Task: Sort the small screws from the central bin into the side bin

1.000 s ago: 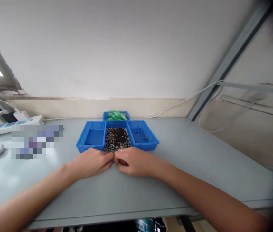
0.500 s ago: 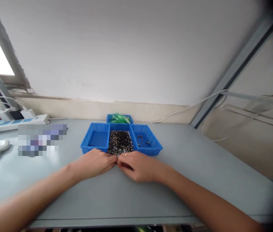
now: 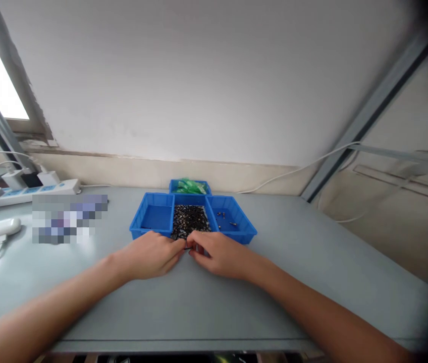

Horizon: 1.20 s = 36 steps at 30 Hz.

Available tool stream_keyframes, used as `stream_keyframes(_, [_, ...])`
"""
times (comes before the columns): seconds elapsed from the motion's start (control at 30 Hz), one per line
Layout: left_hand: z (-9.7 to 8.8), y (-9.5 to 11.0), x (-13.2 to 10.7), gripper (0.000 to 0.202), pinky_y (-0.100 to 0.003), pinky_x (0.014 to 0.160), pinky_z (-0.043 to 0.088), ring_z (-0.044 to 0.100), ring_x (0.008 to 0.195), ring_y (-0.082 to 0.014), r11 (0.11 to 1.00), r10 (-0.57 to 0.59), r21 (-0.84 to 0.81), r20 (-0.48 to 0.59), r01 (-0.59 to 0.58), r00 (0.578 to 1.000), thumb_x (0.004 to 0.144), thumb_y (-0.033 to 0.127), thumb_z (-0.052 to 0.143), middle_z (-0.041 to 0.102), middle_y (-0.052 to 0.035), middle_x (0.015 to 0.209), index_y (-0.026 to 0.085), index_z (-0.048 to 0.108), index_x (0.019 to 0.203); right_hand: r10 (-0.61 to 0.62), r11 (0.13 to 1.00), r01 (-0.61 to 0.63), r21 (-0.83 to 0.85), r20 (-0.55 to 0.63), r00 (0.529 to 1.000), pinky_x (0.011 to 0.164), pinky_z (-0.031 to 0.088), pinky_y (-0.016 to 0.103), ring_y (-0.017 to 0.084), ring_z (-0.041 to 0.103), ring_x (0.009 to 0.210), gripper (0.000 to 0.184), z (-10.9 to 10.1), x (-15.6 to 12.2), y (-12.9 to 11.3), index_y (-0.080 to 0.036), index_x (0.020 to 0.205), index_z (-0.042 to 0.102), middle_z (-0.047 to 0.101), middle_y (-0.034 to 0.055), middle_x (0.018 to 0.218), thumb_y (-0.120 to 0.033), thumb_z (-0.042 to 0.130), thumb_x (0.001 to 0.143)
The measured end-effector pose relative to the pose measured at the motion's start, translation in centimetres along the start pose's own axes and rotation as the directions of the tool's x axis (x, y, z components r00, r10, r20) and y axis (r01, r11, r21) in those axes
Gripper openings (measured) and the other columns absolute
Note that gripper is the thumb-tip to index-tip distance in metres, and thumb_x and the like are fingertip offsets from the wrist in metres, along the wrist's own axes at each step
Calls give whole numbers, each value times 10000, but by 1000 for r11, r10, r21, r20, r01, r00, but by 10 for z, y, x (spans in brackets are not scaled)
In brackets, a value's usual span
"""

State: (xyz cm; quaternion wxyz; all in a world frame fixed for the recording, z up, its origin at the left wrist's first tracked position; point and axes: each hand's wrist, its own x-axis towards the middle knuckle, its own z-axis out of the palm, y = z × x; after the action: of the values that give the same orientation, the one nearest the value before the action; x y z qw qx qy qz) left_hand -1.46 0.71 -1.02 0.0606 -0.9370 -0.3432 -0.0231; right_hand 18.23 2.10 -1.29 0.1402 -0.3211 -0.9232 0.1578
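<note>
My left hand [image 3: 152,254] and my right hand [image 3: 219,254] rest on the grey table [image 3: 206,302], fingertips meeting in a pinch around a tiny dark part [image 3: 187,247] just in front of the trays. Right behind them stands a middle blue tray [image 3: 190,221] heaped with small dark metal parts. A left blue tray [image 3: 152,219] looks nearly empty. A right blue tray [image 3: 232,219] holds only a few small parts.
A fourth blue tray with green pieces [image 3: 189,186] sits behind the three. A white power strip [image 3: 28,191] with plugs and cables lies at far left, with a white device [image 3: 2,228] and a blurred patch near it. A wall and a slanted metal beam [image 3: 365,116] bound the table.
The view has shifted slightly, so the trays appear a little further right and lower. My hands stay together in front of the middle tray, fingertips still pinched.
</note>
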Motion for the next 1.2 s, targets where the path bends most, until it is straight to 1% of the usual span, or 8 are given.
stream_keyframes(0.23, [1,2,1,175,-252,485,431,601,545,-188,996,-87,5,33,87,996,880,226,317,616,-42,648,167,482,889,58,998,-58,11,-14,998,564,331,220,125,517,646,54,3,1,0,-173,843,480,565,8,725,-192,433,826])
stream_keyframes(0.4, [5,0,2,210,-268,474,422,589,516,-196,994,-108,22,1,108,994,894,238,271,591,-29,606,173,463,841,136,991,-136,4,-31,990,559,317,226,136,538,659,124,3,2,1,-170,917,492,587,22,735,-224,395,864])
stream_keyframes(0.57, [8,1,3,192,-269,485,425,597,525,-193,993,-116,8,-22,116,993,887,232,283,599,-29,617,175,456,824,107,990,-108,-87,-16,994,555,301,235,137,533,634,158,2,2,0,-171,830,483,578,21,699,-244,354,884])
stream_keyframes(0.7, [6,2,3,171,-265,499,432,614,580,-198,993,-119,-17,-47,118,992,891,277,317,615,-17,664,189,451,832,100,990,-101,-93,-13,995,554,309,227,137,542,651,157,1,1,-2,-169,820,483,590,27,722,-236,356,881])
stream_keyframes(0.9, [4,0,3,158,-239,519,437,604,598,-157,996,-87,-42,-84,84,993,895,247,327,613,-1,725,187,453,821,94,985,-91,-150,11,996,532,311,224,133,539,612,195,0,1,-3,-174,798,486,591,27,701,-247,331,891])
stream_keyframes(1.0, [6,-1,4,158,-239,547,446,597,628,-149,996,-74,-61,-110,67,991,897,251,328,604,6,753,190,458,831,87,988,-84,-129,19,996,544,324,220,132,547,628,219,0,0,-3,-173,812,488,600,33,730,-244,302,903])
stream_keyframes(1.13, [7,-2,3,155,-231,604,453,585,714,-142,994,-33,-112,-161,15,986,901,245,332,583,-1,824,198,465,966,96,992,-94,-85,25,995,552,333,220,132,546,627,241,-3,-1,-4,-172,834,482,594,36,729,-226,261,914])
stream_keyframes(1.2, [7,-2,2,174,-225,621,451,573,734,-138,992,-10,-124,-181,-12,983,906,238,324,569,-8,842,195,468,994,97,994,-95,-52,41,994,537,333,217,127,532,594,248,-6,-1,-6,-174,818,472,577,27,695,-217,247,914])
